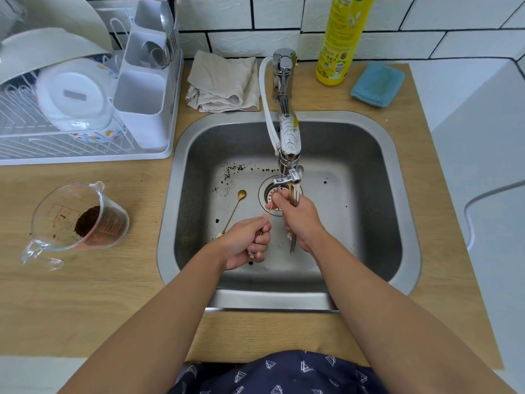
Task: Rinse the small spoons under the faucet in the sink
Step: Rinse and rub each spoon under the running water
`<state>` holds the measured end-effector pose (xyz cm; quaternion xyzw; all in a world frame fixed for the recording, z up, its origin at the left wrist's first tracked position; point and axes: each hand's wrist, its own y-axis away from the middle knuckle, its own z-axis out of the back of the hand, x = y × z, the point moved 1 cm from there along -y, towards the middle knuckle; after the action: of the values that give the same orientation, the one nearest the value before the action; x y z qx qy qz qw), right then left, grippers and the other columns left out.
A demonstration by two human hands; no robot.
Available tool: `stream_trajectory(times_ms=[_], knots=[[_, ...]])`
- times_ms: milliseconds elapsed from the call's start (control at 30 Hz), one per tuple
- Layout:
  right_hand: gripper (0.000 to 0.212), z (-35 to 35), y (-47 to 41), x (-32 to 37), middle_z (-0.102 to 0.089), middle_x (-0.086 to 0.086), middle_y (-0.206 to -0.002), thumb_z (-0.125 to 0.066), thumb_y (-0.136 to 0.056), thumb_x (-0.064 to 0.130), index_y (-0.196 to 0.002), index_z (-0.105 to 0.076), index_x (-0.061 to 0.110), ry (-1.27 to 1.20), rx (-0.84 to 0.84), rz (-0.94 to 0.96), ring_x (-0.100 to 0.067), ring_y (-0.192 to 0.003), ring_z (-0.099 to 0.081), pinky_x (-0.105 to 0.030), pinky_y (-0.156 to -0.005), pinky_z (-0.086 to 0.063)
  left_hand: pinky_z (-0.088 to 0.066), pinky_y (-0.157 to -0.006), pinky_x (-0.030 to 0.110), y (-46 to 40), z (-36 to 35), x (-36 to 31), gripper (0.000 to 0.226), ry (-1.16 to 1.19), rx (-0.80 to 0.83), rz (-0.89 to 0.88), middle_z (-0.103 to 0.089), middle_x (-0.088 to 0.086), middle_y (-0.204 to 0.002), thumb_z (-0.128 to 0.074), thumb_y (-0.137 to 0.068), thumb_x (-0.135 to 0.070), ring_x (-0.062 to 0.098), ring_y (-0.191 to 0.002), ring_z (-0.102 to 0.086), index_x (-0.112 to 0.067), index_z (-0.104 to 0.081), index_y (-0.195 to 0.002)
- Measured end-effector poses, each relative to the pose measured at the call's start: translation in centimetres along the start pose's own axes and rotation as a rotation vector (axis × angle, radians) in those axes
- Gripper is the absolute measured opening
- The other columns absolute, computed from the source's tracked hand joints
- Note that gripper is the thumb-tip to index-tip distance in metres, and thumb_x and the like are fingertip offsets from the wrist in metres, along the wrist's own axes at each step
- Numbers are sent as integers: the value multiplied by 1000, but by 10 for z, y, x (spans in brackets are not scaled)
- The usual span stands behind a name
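Note:
In the steel sink (377,155), my left hand (250,241) grips the thin handle of a small gold spoon (268,210) that slants up toward my right hand. My right hand (297,218) is curled round a silver spoon (293,244) and a second thin gold handle, just below the faucet (288,137) spout and over the drain (267,191). The silver spoon's bowl shows beside the spout tip. Another gold spoon (237,207) lies loose on the sink floor, left of the drain. I cannot tell whether water is running.
Dark coffee specks dot the sink floor. A glass measuring jug (76,220) with coffee grounds lies tipped on the wooden counter at the left. A white dish rack (85,109), a beige cloth (224,81), a yellow soap bottle (341,41) and a blue sponge (377,83) line the back.

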<state>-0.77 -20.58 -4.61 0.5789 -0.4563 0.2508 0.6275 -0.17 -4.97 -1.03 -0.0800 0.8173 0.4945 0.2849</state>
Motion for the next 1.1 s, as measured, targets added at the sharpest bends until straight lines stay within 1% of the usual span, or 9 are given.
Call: stream_trajectory(times_ms=[100, 267, 400, 500, 633, 767, 900, 1000, 1100], knots=[[37, 2, -3, -1, -79, 8, -76, -58, -104, 42, -105, -72, 9, 26, -49, -37, -8, -43, -30, -19, -39, -30, -27, -44, 22, -1, -1, 1, 38, 23, 24, 5, -30, -3, -60, -43, -105, -42, 10, -46, -17, -21, -46, -74], [21, 3, 2, 0, -74, 16, -68, -63, -103, 23, -109, -75, 8, 49, 100, 14, -2, -40, -41, -15, -42, -32, -36, -48, 24, -8, 5, 3, 33, 9, -37, -63, -42, -1, -62, -45, -105, -41, 10, -46, -25, -17, -51, -84], [12, 5, 1, 9, -81, 10, -85, -69, -96, 20, -90, -77, 14, -13, -146, 61, 8, -68, -69, -15, -67, -46, -51, -59, 24, -18, 10, 10, 25, -281, -235, -225, -61, 3, -79, -52, -104, -30, 10, -58, -54, -10, -64, -97], [6, 22, -5, 15, -76, 11, -69, -69, -96, 16, -98, -74, 13, -231, -371, 92, 5, -46, -55, -17, -56, -40, -56, -65, 23, -27, 9, 4, 16, -191, -304, -318, -69, 8, -91, -53, -104, -16, 9, -66, -64, -10, -66, -110], [5, 36, -8, 15, -82, -1, -93, -64, -100, 18, -96, -64, 21, -353, -502, 114, 3, -47, -50, -24, -64, -36, -60, -72, 26, -44, -16, -21, 15, -124, -253, -382, -71, 8, -95, -51, -103, -9, 13, -72, -71, -16, -62, -109], [9, 42, -6, 17, -82, -2, -103, -61, -103, 22, -94, -62, 23, -390, -557, 66, -5, -37, -27, -22, -42, -28, -54, -53, 23, -53, -37, -39, 17, -288, -265, -425, -66, 5, -75, -53, -103, -12, 10, -52, -64, -12, -66, -92], [4, 41, -5, 17, -82, -1, -100, -62, -103, 23, -102, -64, 20, -399, -527, 16, -7, -35, -22, -20, -36, -26, -30, -39, 20, -56, -38, -42, 28, -251, -373, -376, -47, -6, -48, -51, -103, -25, 9, -40, -37, -8, -64, -85], [4, 37, -4, 17, -82, 0, -99, -61, -103, 22, -103, -64, 19, -362, -511, 4, -7, -36, -23, -20, -36, -27, -28, -41, 17, -55, -33, -40, 31, -298, -352, -329, -43, -9, -51, -47, -104, -32, 5, -42, -34, -11, -62, -86], [3, 37, -4, 17, -82, -1, -99, -61, -103, 21, -100, -62, 20, -366, -522, 0, -7, -38, -25, -21, -38, -28, -35, -50, 20, -51, -29, -32, 19, -285, -241, -323, -54, -4, -71, -43, -106, -23, 6, -53, -49, -10, -56, -103]])
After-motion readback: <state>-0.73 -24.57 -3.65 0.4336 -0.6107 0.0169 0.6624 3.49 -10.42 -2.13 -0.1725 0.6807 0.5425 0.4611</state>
